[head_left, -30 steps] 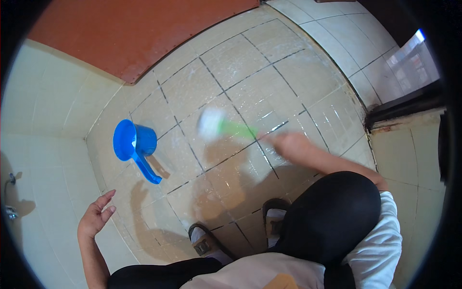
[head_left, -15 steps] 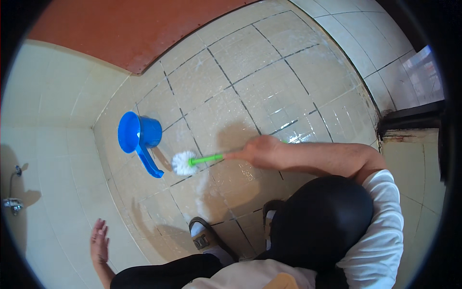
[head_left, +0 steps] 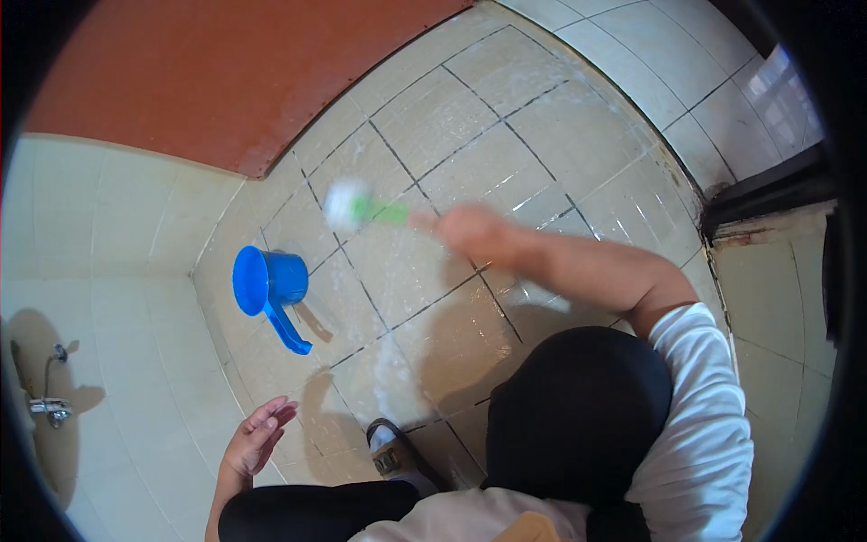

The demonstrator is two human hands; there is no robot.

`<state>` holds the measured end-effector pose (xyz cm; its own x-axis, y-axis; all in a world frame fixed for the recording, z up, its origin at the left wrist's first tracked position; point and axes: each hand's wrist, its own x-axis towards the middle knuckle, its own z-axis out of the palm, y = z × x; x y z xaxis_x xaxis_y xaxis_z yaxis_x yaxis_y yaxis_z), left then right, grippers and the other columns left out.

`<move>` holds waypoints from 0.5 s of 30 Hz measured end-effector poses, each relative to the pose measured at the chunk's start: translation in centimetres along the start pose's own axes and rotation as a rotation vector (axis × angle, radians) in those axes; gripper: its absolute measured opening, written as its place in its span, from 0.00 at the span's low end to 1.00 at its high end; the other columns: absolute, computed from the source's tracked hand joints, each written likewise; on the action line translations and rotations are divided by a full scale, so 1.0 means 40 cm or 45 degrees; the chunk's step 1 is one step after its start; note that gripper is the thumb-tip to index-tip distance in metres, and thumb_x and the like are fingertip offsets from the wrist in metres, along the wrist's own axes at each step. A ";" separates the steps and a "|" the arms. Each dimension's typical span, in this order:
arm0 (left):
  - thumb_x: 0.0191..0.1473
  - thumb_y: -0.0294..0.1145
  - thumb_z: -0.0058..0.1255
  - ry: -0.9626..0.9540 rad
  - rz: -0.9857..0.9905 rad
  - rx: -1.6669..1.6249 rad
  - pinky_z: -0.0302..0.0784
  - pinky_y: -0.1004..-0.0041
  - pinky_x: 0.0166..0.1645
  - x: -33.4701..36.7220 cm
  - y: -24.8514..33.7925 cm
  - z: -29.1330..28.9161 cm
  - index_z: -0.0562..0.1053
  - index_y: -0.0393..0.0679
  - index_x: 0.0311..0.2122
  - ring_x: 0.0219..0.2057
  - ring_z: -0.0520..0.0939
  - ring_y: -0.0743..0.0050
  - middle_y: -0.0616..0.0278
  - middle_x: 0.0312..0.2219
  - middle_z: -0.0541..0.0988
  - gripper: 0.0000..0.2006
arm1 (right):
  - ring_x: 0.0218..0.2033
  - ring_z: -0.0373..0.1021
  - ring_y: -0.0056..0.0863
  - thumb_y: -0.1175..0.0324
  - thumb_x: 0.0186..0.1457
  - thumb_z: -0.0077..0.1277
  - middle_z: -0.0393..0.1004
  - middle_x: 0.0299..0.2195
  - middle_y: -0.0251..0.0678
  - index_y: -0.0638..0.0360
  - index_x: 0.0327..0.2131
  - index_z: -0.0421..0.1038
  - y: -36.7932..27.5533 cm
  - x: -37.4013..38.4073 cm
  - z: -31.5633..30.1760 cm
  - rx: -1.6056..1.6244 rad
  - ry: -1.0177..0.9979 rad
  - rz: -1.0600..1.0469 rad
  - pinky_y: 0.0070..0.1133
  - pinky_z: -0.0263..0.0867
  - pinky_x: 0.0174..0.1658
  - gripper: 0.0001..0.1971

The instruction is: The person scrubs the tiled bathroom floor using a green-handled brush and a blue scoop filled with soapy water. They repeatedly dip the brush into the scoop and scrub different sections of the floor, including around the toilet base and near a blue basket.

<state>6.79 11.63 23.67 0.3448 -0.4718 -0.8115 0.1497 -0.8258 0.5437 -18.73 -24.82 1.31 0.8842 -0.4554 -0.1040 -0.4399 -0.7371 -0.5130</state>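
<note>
My right hand (head_left: 470,237) is closed round the handle of a toilet brush (head_left: 384,210), green at the neck with a round white bristle head. Motion smears both hand and brush, and I cannot tell whether the bristles touch the wet floor. Over the lower left, beside my thigh, my left hand (head_left: 259,437) is held up with fingers stretched out and nothing in it. A blue dipper (head_left: 287,277) lies tipped on its side on the tiles, left of the brush, its mouth facing left and its long handle pointing toward me.
Beige floor tiles (head_left: 533,154) with dark joints look wet, with whitish suds. A red-brown panel (head_left: 226,81) stands at the back left. A metal tap (head_left: 52,408) juts from the left wall. My sandalled foot (head_left: 390,452) is near; a dark ledge (head_left: 768,206) stands right.
The brush has swung away from me, past the dipper, in my right hand. My left hand has come rightward, nearer my knee. The whole view has shifted slightly.
</note>
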 end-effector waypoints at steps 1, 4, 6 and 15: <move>0.53 0.42 0.52 -0.064 0.025 0.033 0.49 0.65 0.60 0.004 0.033 0.025 0.65 0.47 0.56 0.58 0.64 0.64 0.61 0.53 0.69 0.26 | 0.27 0.71 0.44 0.72 0.55 0.36 0.72 0.25 0.47 0.46 0.56 0.60 -0.058 -0.028 0.058 0.053 -0.095 -0.194 0.34 0.67 0.31 0.24; 0.54 0.38 0.50 -0.188 0.157 0.174 0.51 0.69 0.60 0.009 0.112 0.060 0.66 0.45 0.55 0.56 0.66 0.65 0.59 0.50 0.72 0.23 | 0.27 0.71 0.44 0.72 0.54 0.37 0.71 0.24 0.46 0.44 0.56 0.60 -0.074 -0.085 0.039 0.107 0.057 -0.251 0.35 0.67 0.31 0.24; 0.55 0.37 0.50 -0.209 0.280 0.327 0.53 0.68 0.60 0.023 0.133 0.061 0.66 0.44 0.54 0.55 0.67 0.65 0.58 0.48 0.73 0.22 | 0.29 0.72 0.43 0.74 0.52 0.38 0.72 0.25 0.44 0.43 0.56 0.60 0.008 -0.108 -0.001 0.049 0.141 0.075 0.35 0.68 0.31 0.26; 0.54 0.35 0.49 -0.136 0.519 0.074 0.59 0.65 0.58 0.080 0.130 0.029 0.66 0.44 0.53 0.51 0.71 0.66 0.59 0.45 0.75 0.20 | 0.34 0.72 0.48 0.72 0.49 0.43 0.74 0.32 0.52 0.52 0.56 0.57 0.269 -0.268 -0.181 -0.004 0.292 0.987 0.39 0.66 0.38 0.27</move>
<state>7.58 5.46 23.65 0.2665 -0.7902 -0.5519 -0.0324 -0.5797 0.8142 -34.09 -31.49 3.09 0.2733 -0.9284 -0.2517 -0.9155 -0.1708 -0.3644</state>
